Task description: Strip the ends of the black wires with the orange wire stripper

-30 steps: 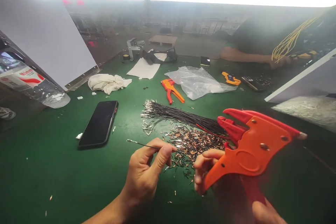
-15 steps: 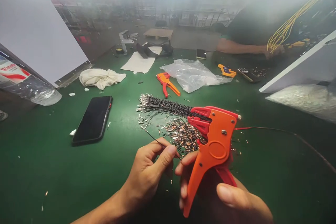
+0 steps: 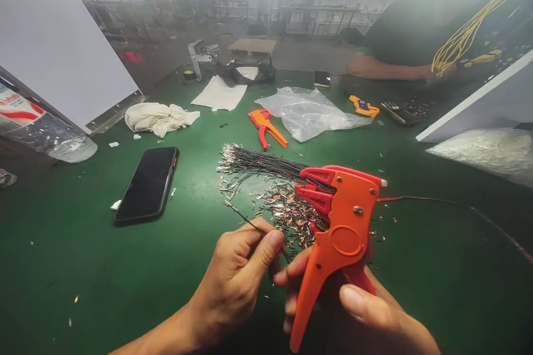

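Note:
Between thumb and forefinger, my left hand (image 3: 245,272) pinches a thin black wire (image 3: 245,218) with a metal terminal at its far end. The wire's near end runs down toward the fingers of my right hand (image 3: 375,305), which is wrapped around an orange and red wire stripper (image 3: 343,233). The stripper's red jaws point left and stand apart. Behind the jaws lies a bundle of black wires (image 3: 258,161) with metal terminals at their left ends. A pile of short wire scraps (image 3: 291,211), some with bare copper showing, is spread beneath the bundle and partly hidden by the stripper.
A black phone (image 3: 146,186) lies left, near a white cloth (image 3: 160,117) and a plastic bottle (image 3: 45,127). Further back are another wire stripper (image 3: 267,127), a clear plastic bag (image 3: 308,113) and a yellow-blue tool (image 3: 363,106). Across the table, a person's arm (image 3: 387,69) is near yellow wires (image 3: 462,39).
The view has tilted down slightly. My left hand keeps its pinch on the wire, and my right hand still grips the stripper; both have barely moved.

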A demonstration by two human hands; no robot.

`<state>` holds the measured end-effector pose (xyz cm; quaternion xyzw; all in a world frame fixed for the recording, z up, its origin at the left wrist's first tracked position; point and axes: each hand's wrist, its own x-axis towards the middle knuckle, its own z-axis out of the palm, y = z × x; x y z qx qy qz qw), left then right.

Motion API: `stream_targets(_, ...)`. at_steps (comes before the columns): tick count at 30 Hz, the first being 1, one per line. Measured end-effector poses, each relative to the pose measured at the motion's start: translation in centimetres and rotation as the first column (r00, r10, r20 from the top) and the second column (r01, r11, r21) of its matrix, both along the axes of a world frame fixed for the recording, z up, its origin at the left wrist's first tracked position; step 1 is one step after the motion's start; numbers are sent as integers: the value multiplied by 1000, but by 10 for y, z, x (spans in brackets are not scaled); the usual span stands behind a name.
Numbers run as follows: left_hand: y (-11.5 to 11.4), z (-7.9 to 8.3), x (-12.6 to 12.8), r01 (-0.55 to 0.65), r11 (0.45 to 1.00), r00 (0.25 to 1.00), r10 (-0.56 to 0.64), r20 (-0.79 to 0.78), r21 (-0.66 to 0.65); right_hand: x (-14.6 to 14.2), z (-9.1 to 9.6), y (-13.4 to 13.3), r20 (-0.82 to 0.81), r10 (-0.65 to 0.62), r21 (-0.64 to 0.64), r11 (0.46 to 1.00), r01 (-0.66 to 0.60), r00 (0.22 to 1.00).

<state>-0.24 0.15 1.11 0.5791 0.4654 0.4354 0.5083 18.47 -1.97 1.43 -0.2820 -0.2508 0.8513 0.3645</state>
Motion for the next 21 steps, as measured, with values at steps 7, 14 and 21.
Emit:
stream_targets(7, 8, -4, -8, -188, 982, 982, 189, 25, -16, -2, -2, 0, -2, -6, -49, 999, 6, 1000)
stream_targets(14, 6, -3, -4, -144, 989, 989, 143, 31, 30, 6, -1, 5, 177, -139, 159, 981, 111, 974)
stream_targets(21, 11, 2, 0, -237, 969, 971, 239, -21, 72, 5, 2, 8, 161, -129, 80, 990, 117, 978)
